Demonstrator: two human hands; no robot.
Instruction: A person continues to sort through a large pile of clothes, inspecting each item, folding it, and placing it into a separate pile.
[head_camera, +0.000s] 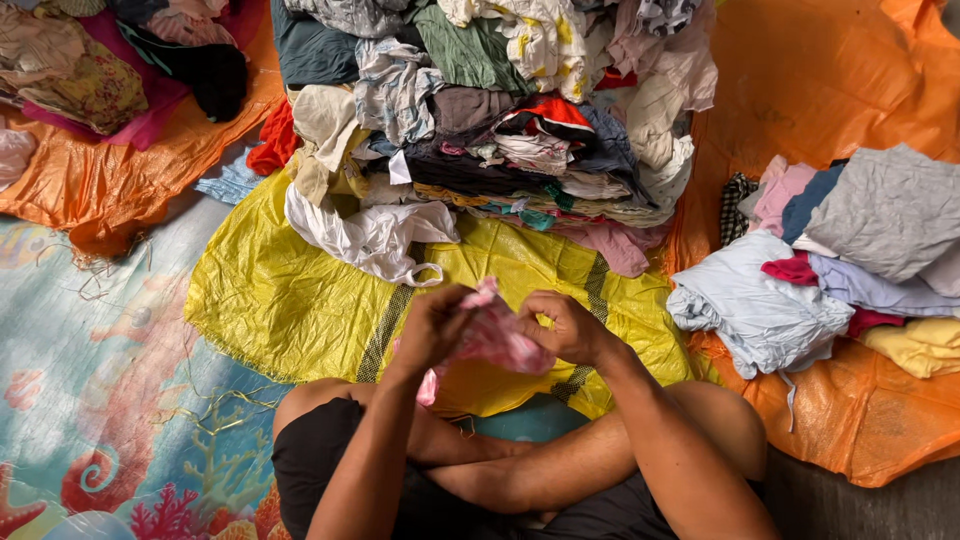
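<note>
left hand (428, 330) and right hand (562, 326) both pinch a small pink cloth (492, 335) above the near edge of the yellow sack (290, 300), before the clothes pile (490, 110); it looks light, limp, best held by its hem

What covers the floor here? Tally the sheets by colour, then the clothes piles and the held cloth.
Yellow sheet: 1
Orange sheets: 2
Blue sea-patterned mat: 1
Clothes piles, centre, right, top left: 3
Pink cloth in left hand and right hand: 1
Total: 8
</note>
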